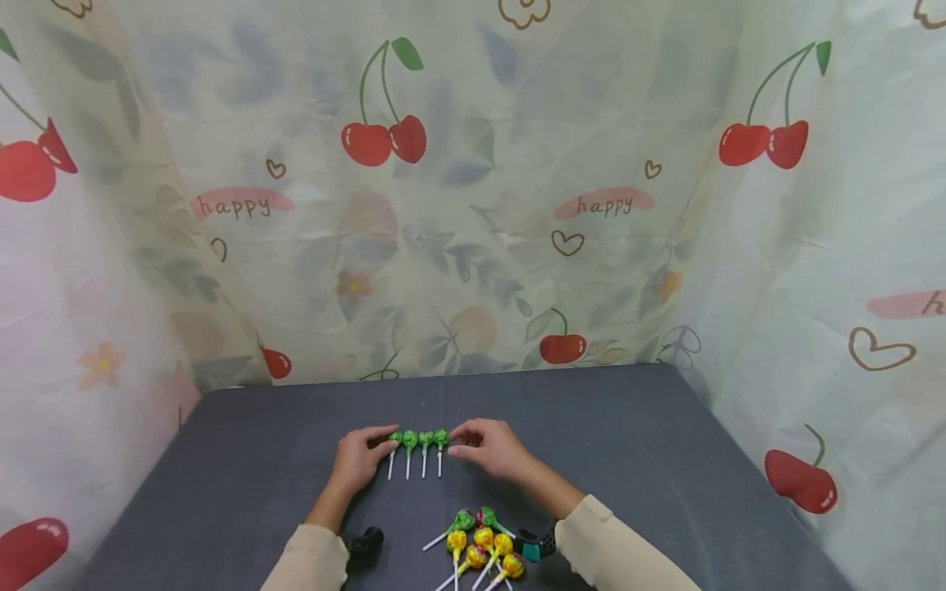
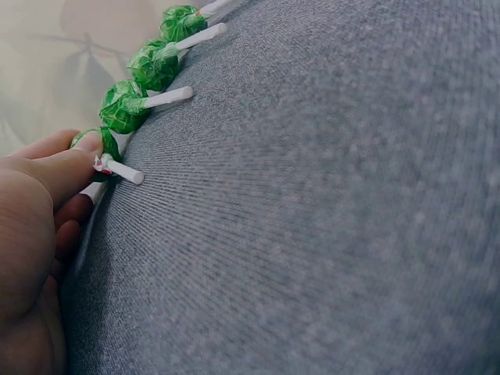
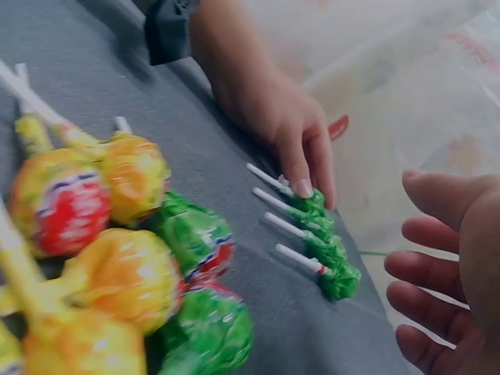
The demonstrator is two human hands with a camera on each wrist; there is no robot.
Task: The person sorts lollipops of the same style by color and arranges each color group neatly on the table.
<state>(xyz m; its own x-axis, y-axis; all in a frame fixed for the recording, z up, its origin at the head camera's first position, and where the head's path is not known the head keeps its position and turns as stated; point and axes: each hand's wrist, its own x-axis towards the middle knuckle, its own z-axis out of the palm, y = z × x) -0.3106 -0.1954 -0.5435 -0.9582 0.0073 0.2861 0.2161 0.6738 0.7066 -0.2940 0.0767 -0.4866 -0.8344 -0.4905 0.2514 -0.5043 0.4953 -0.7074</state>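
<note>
Several green-wrapped lollipops (image 1: pixel 425 439) lie side by side in a row on the dark grey table, white sticks toward me. At the row's left end my left hand (image 1: pixel 357 455) pinches the head of the outermost green lollipop (image 2: pixel 111 141) between thumb and fingers. My right hand (image 1: pixel 491 449) hovers just beyond the row's right end, beside the last green lollipop (image 3: pixel 341 281). In the right wrist view its fingers are spread and loosely bent, with nothing between them.
Nearer to me, by my right wrist, is a loose pile of yellow lollipops (image 1: pixel 502 545) and two green lollipops (image 3: pixel 207 324), sticks pointing various ways. A patterned curtain (image 1: pixel 458 205) hangs behind and on both sides of the grey table (image 1: pixel 636 460).
</note>
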